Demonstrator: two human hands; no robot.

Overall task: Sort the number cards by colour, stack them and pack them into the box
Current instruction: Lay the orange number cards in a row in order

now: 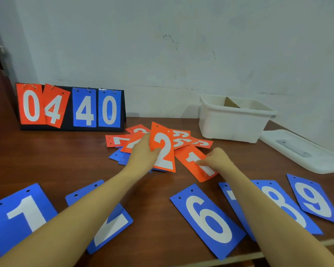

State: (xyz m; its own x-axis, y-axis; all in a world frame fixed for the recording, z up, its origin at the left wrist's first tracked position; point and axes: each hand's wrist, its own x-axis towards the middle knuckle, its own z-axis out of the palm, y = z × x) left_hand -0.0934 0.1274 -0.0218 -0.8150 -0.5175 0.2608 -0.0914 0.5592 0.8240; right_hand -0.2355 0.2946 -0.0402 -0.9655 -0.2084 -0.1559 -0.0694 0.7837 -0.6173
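Sorting reds: the left hand (143, 153) grips the orange "2" card (163, 149) while the right hand (217, 159) pinches the orange "1" card (193, 164) at its 3 o'clock, probably to be stacked together next.

Worktop (66, 155): dark reddish wood, set against a pale wall.
Landmark: white box (233, 120), open, at the back.
Lid (301, 151): flat, just right of the box.
Scoreboard (70, 106): far left of the box, showing 04 40.
Orange cards (181, 139): loose heap just left and in front of the box.
Blue cards (208, 218): row along the edge farthest from the box.
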